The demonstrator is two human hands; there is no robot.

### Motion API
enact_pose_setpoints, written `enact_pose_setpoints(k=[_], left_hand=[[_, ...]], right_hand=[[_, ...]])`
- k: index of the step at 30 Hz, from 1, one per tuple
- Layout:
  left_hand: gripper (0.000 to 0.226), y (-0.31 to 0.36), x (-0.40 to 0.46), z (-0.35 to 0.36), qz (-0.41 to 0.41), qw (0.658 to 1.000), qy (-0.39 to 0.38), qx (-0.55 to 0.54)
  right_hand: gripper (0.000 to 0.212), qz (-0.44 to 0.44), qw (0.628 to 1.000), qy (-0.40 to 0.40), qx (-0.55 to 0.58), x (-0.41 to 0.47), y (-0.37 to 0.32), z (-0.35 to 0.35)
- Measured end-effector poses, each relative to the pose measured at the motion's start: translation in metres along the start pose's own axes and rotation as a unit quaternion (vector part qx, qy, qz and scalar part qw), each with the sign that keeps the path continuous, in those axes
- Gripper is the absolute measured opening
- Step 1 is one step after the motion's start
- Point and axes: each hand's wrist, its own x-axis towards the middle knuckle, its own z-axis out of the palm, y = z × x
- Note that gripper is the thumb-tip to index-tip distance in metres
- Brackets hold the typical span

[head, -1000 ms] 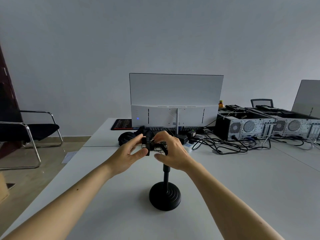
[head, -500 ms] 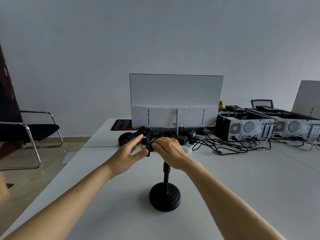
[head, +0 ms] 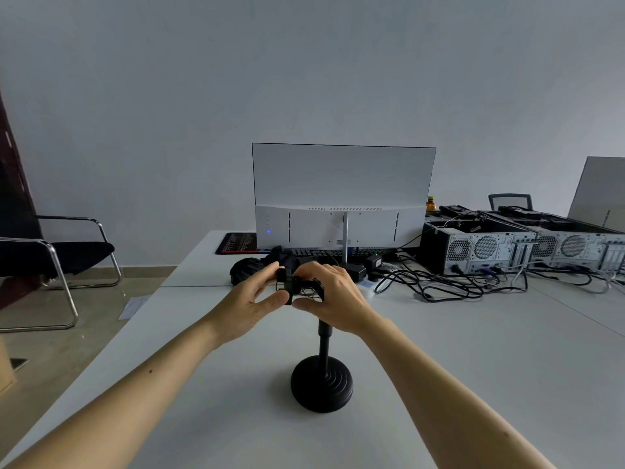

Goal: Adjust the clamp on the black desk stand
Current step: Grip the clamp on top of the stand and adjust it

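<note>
The black desk stand (head: 322,384) rests on the white table (head: 473,384) in front of me, a round ribbed base with a thin upright pole. At the pole's top sits the black clamp (head: 297,286), partly hidden by my fingers. My left hand (head: 252,302) pinches the clamp's left end between thumb and forefinger. My right hand (head: 333,297) curls over the clamp's right part, thumb below and fingers on top.
A white monitor (head: 343,198) stands with its back to me behind the stand. Open computer cases (head: 487,243) and tangled black cables (head: 436,282) fill the right rear. A black bundle (head: 248,267) lies near the monitor. A black chair (head: 57,255) stands on the floor at left.
My right hand's fingers flattened over the clamp half a second ago and have now arched up again, showing the clamp's body. My left hand has kept its pinch in place.
</note>
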Motion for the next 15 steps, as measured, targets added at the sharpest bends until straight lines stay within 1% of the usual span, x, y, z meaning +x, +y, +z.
enact_pose_setpoints(k=[3, 9, 15], left_hand=[[0.084, 0.0003, -0.0006, 0.0002, 0.000, 1.000, -0.001, 0.002], [0.083, -0.0015, 0.0004, -0.0001, 0.001, 1.000, -0.004, 0.005], [0.086, -0.0028, -0.0001, -0.0011, -0.001, 1.000, -0.007, 0.004]], right_hand=[[0.034, -0.022, 0.999, 0.023, -0.021, 0.0030, 0.0019, 0.0017], [0.030, -0.025, 0.999, -0.002, -0.023, 0.0048, 0.0044, 0.0009], [0.029, -0.016, 1.000, -0.006, -0.017, 0.0037, 0.0030, -0.0001]])
